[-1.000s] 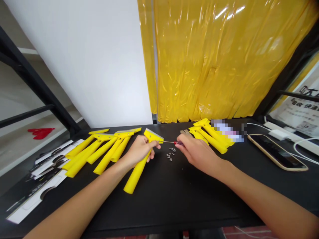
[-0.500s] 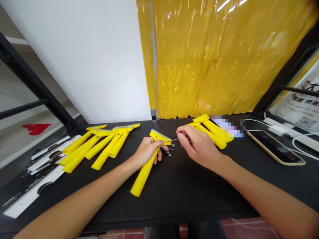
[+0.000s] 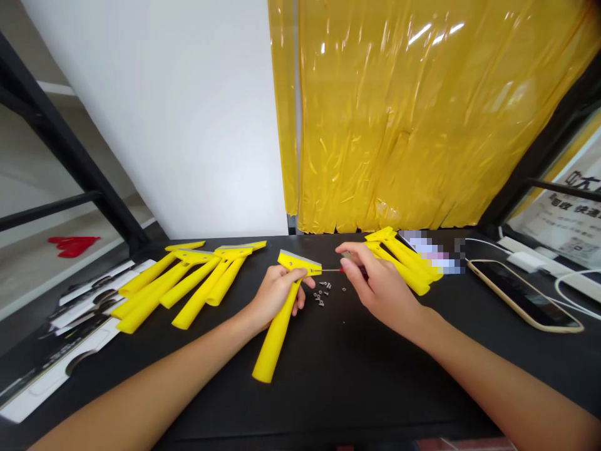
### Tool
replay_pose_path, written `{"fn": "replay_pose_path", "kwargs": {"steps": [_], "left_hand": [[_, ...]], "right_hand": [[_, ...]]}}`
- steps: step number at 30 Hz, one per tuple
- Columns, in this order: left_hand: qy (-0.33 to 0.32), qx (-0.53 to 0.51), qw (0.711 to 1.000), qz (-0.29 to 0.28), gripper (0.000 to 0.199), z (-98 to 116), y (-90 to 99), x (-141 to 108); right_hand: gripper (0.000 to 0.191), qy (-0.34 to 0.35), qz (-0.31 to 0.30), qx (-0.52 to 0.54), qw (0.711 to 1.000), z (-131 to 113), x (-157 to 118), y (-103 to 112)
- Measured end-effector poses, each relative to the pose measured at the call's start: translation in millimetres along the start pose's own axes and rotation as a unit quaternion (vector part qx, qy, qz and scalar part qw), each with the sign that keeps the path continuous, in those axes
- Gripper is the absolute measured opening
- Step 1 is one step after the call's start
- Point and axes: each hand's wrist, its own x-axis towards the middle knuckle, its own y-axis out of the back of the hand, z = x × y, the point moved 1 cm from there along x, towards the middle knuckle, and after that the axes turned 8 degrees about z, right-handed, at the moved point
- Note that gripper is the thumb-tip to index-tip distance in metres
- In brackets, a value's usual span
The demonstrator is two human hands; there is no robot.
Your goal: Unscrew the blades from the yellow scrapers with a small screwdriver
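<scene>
A yellow scraper is gripped near its head by my left hand, with the thumb on the yellow head and the handle slanting toward the table's front. My right hand holds a thin screwdriver between thumb and fingers. Its metal shaft reaches left to the right end of the scraper head; the exact contact of the tip is too small to tell. Several small screws and nuts lie on the black table between my hands.
Several yellow scrapers lie at the left, beside white-and-black packaging. More yellow scrapers lie behind my right hand. At the right are a phone, a power strip and white cables. A yellow plastic curtain hangs behind.
The held scraper's handle stands a little steeper. The screwdriver shaft is now nearly level, and a red part of it shows by my right fingertips. The whole view has shifted slightly.
</scene>
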Motion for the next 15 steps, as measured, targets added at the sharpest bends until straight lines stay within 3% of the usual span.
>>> {"fn": "replay_pose_path", "kwargs": {"steps": [7,15], "left_hand": [[-0.009,-0.003,1.0,0.004,0.036,-1.7,-0.5,-0.1],[-0.017,-0.013,1.0,-0.002,0.037,-3.2,-0.5,-0.3]], "right_hand": [[0.018,0.039,0.006,0.032,0.999,-2.9,0.1,-0.2],[0.026,-0.013,0.024,0.025,0.999,0.2,0.3,-1.3]]}}
